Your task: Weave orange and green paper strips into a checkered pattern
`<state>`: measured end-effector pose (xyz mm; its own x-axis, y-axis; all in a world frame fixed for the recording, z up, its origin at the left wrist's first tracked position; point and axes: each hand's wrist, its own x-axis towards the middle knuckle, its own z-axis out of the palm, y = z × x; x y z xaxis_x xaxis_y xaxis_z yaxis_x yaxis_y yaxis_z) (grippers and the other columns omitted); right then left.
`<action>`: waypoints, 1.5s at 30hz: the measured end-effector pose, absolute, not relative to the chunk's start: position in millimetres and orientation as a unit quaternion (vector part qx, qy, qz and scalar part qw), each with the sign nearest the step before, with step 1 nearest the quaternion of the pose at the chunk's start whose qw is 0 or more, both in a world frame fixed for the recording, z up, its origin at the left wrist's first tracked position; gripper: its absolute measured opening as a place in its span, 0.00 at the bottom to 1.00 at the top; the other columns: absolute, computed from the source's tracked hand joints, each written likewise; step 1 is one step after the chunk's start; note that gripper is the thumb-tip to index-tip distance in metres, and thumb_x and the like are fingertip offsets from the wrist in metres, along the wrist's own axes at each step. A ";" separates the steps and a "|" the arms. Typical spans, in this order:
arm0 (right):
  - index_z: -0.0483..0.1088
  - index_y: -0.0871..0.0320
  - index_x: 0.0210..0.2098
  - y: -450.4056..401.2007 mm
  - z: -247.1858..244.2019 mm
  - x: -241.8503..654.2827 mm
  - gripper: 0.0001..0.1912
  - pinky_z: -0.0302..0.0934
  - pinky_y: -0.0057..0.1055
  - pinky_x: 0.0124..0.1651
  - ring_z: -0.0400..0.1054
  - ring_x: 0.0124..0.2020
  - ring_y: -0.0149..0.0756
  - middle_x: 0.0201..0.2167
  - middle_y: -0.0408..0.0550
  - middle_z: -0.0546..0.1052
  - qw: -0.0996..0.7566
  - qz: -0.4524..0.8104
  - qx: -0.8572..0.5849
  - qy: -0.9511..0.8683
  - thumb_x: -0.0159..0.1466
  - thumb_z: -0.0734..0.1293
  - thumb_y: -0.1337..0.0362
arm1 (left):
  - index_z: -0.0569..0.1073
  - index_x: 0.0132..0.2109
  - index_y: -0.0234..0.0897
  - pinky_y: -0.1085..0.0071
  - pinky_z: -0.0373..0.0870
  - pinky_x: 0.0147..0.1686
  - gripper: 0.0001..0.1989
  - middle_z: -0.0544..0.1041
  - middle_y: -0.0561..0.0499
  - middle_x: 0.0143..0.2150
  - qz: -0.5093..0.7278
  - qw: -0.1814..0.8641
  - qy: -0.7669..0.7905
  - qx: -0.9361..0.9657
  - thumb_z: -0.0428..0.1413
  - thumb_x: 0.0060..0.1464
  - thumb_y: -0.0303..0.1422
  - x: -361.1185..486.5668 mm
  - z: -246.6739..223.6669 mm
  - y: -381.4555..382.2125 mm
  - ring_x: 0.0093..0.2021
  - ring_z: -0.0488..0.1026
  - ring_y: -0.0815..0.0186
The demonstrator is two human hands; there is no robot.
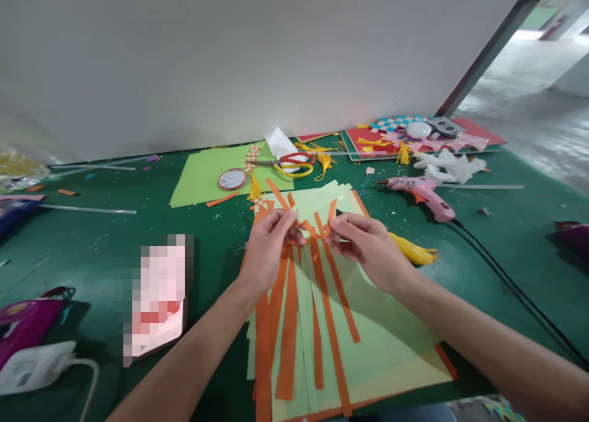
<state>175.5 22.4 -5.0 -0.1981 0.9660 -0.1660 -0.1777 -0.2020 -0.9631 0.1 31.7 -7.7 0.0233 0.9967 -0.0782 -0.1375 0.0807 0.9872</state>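
Note:
Orange paper strips point(289, 324) and pale green strips fan out below both hands, over pale green sheets point(391, 342) with orange edges. My left hand point(269, 241) is closed on orange strips, thumb pressed to its fingers. Facing it, my right hand point(363, 241) pinches the upper ends of orange strips. A short gap lies between the two hands, bridged by crossing strips. Something small and dark shows by the right fingertips. Just beyond the left hand, a yellow tassel point(254, 187) lies beside a small orange-and-white woven piece point(257, 205).
Scissors point(294, 164) and a round tin point(232, 179) rest on green paper point(196, 176). To the right are a pink glue gun point(426, 196) with its cord, a banana point(414, 250) and crumpled tissue point(448, 166). A phone point(159, 299) and a white plug point(39, 367) lie left.

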 end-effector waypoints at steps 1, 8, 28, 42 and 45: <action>0.69 0.58 0.25 22.2 -4.2 175.3 0.17 0.45 0.27 0.22 0.62 0.23 0.28 0.26 0.43 0.72 0.445 0.633 -0.449 -0.448 0.59 0.70 0.51 | 0.66 0.28 0.36 0.74 0.69 0.31 0.15 0.71 0.56 0.24 0.507 0.551 0.480 0.457 0.57 0.57 0.40 0.1 -8.1 31.3 0.24 0.71 0.72; 0.69 0.58 0.25 18.4 -1.9 173.8 0.16 0.46 0.28 0.24 0.57 0.21 0.27 0.20 0.41 0.69 0.410 0.569 -0.461 -0.544 0.63 0.66 0.54 | 0.66 0.28 0.37 0.73 0.70 0.32 0.14 0.71 0.56 0.23 0.478 0.487 0.479 0.553 0.55 0.60 0.39 1.2 -4.5 26.8 0.25 0.72 0.70; 0.66 0.59 0.22 23.7 -5.2 178.7 0.18 0.48 0.27 0.24 0.60 0.22 0.27 0.23 0.42 0.68 0.401 0.663 -0.477 -0.415 0.58 0.70 0.53 | 0.64 0.29 0.39 0.73 0.68 0.32 0.14 0.71 0.57 0.24 0.458 0.403 0.493 0.620 0.53 0.62 0.40 0.5 -3.5 23.3 0.27 0.74 0.69; 0.67 0.59 0.23 25.9 -5.0 178.4 0.16 0.47 0.27 0.23 0.61 0.22 0.27 0.22 0.41 0.69 0.399 0.670 -0.478 -0.404 0.59 0.70 0.55 | 0.64 0.30 0.38 0.73 0.67 0.32 0.14 0.72 0.57 0.23 0.463 0.400 0.491 0.620 0.53 0.62 0.39 -0.6 -5.8 23.4 0.26 0.74 0.70; 0.67 0.59 0.23 26.0 -5.2 178.7 0.16 0.47 0.27 0.24 0.61 0.22 0.26 0.22 0.41 0.69 0.396 0.673 -0.479 -0.402 0.60 0.69 0.55 | 0.64 0.30 0.38 0.73 0.67 0.32 0.14 0.71 0.57 0.23 0.463 0.402 0.491 0.619 0.53 0.62 0.39 -0.7 -6.7 23.9 0.26 0.74 0.70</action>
<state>178.7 26.0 -5.2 -0.2286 0.9173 -0.3261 -0.1477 -0.3638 -0.9197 -0.7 23.9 -6.7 0.0905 0.9797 0.1790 0.2357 -0.1957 0.9519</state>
